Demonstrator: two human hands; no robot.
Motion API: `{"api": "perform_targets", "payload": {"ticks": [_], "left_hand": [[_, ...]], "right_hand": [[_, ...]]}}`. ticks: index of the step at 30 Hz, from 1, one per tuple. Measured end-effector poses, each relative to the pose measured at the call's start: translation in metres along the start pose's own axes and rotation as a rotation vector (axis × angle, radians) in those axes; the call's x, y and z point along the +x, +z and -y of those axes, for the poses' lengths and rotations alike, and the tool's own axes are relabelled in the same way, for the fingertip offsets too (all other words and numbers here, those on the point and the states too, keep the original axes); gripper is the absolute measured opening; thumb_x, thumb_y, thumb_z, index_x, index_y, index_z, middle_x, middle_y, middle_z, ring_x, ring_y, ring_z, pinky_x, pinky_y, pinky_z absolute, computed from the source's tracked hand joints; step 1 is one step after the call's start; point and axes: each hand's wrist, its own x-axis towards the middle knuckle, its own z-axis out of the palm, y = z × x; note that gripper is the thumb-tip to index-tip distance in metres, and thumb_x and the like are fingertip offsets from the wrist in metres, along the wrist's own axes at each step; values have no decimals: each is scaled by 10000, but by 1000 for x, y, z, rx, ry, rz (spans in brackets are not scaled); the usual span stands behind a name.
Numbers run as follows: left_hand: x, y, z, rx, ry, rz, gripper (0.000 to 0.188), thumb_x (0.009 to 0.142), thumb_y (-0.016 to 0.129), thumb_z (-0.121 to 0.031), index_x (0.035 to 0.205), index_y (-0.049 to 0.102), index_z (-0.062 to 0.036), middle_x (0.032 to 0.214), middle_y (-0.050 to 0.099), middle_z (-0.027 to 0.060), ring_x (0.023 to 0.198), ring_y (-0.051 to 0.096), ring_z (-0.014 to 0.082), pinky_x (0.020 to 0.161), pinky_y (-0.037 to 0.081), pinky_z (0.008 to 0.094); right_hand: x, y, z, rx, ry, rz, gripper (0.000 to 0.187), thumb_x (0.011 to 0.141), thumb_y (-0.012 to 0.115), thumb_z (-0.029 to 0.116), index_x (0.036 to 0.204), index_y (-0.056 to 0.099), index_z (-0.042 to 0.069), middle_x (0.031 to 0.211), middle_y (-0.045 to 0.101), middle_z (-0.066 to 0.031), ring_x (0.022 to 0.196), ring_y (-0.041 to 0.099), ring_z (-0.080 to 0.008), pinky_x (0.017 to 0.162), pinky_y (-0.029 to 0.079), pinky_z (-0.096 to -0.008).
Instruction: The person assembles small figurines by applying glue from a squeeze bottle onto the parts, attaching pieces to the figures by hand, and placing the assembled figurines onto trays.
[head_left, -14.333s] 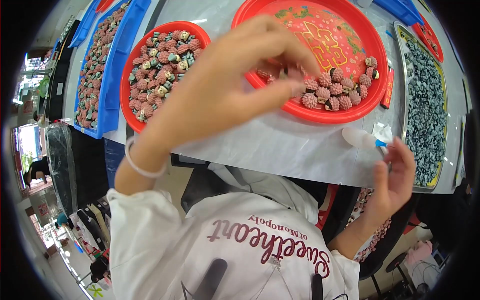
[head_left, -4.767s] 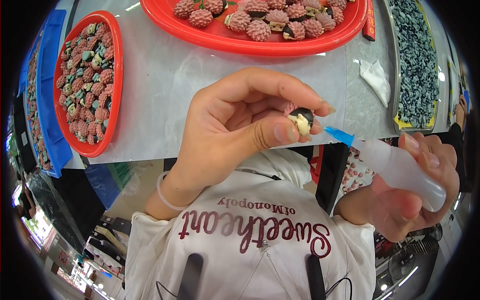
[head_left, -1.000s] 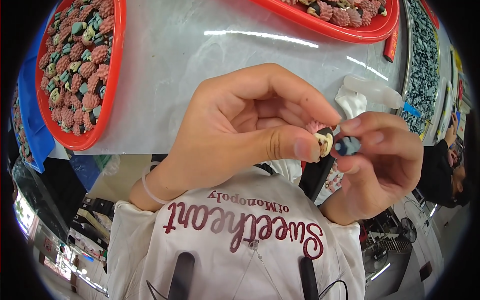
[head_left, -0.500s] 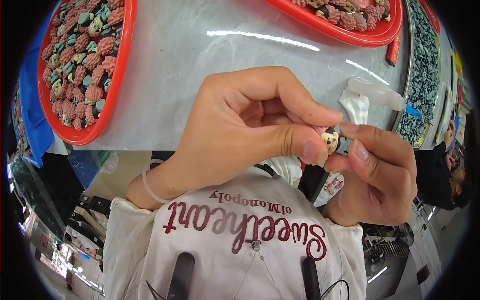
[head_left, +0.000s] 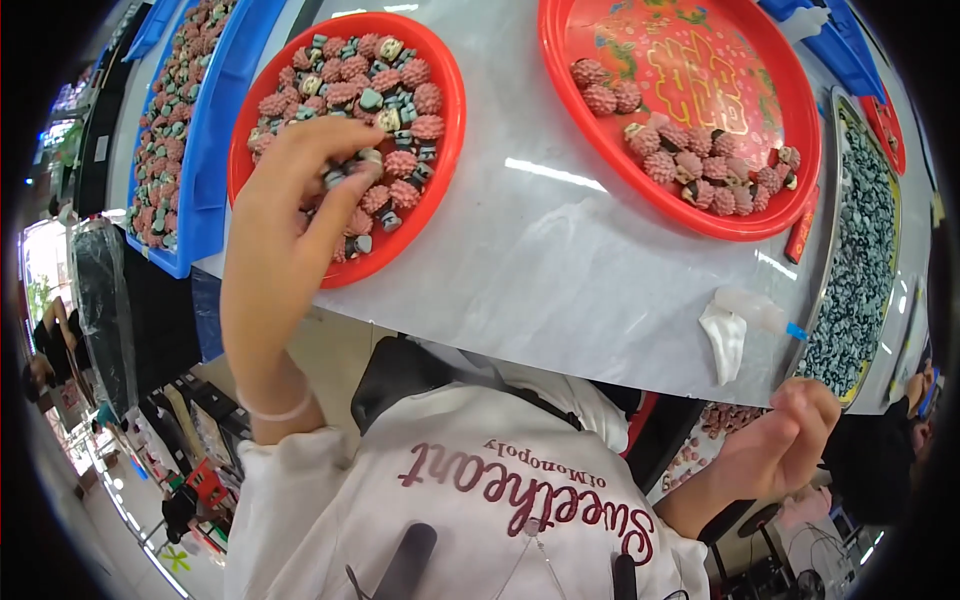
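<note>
My left hand [head_left: 270,225] is over the red tray [head_left: 455,120] at the left, thumb and fingers closed on a small figurine [head_left: 368,160] with a cream face and grey body, partly hidden by the fingers. Around it in the tray lie many figurines with pink, ridged heads and blue-grey bodies. My right hand [head_left: 775,440] is by the table's front edge at the right, its fingers curled together. Whatever they may hold is hidden. Nearest to it are a white cloth [head_left: 726,345] and a clear squeeze bottle [head_left: 752,308] with a blue tip.
A second red tray [head_left: 600,40], with several pink-headed figurines, stands at the back right. Beside it lies a red stick-like object [head_left: 803,230]. A metal-edged tray [head_left: 822,285] of dark grey-green pieces borders the right. A blue bin [head_left: 215,140] of pink and grey pieces is far left.
My hands were together in front of me around a small figurine. They have parted: the left reached over the left tray, the right drew off rightward. The view has shifted, showing more of both trays.
</note>
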Motion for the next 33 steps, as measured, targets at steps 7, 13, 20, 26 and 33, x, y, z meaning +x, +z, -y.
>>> {"api": "perform_targets", "payload": {"ticks": [7,13,20,26,33], "left_hand": [[47,0,-45,573,670,-77,160,781,505,-19,927,568,-4,886,579,74,752,558,160,663,431,259],[105,57,-91,390,617,590,177,745,501,-54,908,475,7,919,487,181,853,500,314,724,401,360],[95,65,-102,46,529,500,93,734,499,-14,816,503,31,769,547,166,756,548,280,676,422,341],[-3,87,-74,-1060,161,553,207,772,584,-102,918,559,43,934,539,160,758,552,146,682,451,236],[-26,124,-60,-1467,-123,605,224,804,565,-136,946,502,26,958,528,155,797,556,164,657,462,234]], "right_hand": [[1,-17,-13,46,126,-99,143,803,534,87,867,553,-39,852,481,-111,669,421,-139,567,336,-228],[-6,-25,-13,-3,180,-47,106,793,520,9,865,552,-61,868,506,-105,657,411,-115,573,334,-205],[7,-5,-17,49,399,-57,192,732,564,-20,923,567,-27,864,555,-101,744,499,-157,670,393,-231],[24,39,-22,89,185,408,303,744,589,43,1024,507,-37,853,580,-110,793,534,-174,701,396,-240],[29,-16,-16,286,445,164,480,776,594,331,1038,425,-34,798,528,-165,608,513,-179,552,413,-257]]}}
